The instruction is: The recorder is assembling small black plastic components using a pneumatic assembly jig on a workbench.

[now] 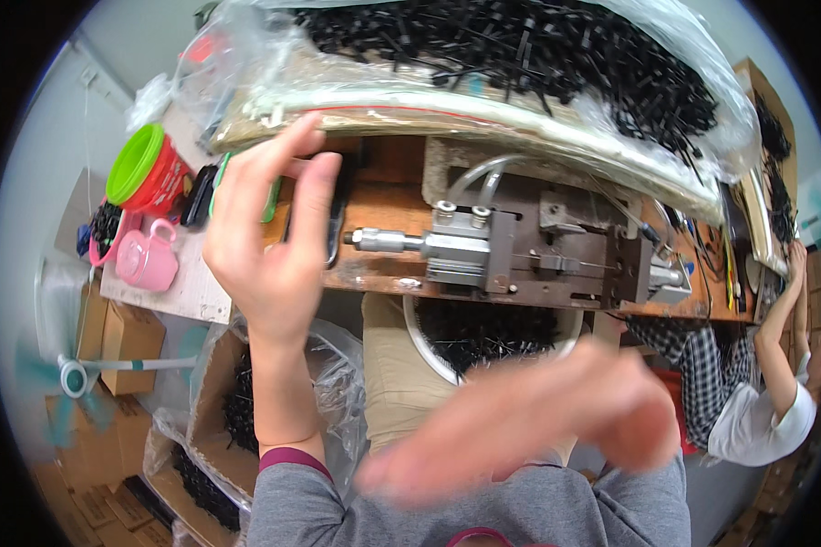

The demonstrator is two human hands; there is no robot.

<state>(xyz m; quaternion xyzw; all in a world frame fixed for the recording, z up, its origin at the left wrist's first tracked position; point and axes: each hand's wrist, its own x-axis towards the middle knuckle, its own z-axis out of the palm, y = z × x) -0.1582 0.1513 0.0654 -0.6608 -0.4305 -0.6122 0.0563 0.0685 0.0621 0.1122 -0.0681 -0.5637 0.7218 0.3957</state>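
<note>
My left hand [278,214] is raised over the left part of the workbench, left of a pneumatic fixture. Its fingers are stretched out with the thumb apart, and nothing shows between them. My right hand [538,419] is smeared by motion low in front of my body, near a white-rimmed tub [412,333] of small black parts. Whether it holds anything cannot be made out. On the bench, the fixture has a silver cylinder [456,248], a dark metal base [575,232] and clear air tubes [479,173].
Behind the fixture lies a large plastic-lined tray heaped with black parts [520,46]. A red bucket with green rim [150,173] and a pink mug [148,257] stand at left. Lined boxes [219,392] sit below left. Another person [762,415] works at far right.
</note>
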